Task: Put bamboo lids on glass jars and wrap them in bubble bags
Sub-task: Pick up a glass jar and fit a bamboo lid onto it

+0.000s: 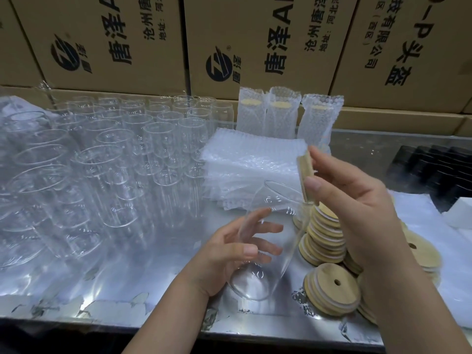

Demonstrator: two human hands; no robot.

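Left hand (229,251) grips smooth clear glass jar (265,241), tilted; right hand (357,200) pinches round bamboo lid (306,172) edge-on above its mouth.

Shiny table (127,277) bears glass jars (102,175), bubble bags (250,159), bamboo lids (332,290).

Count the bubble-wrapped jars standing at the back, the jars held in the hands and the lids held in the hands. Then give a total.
Wrapped jars: 3
Glass jar, held in the left hand: 1
Bamboo lid, held in the right hand: 1
Total: 5
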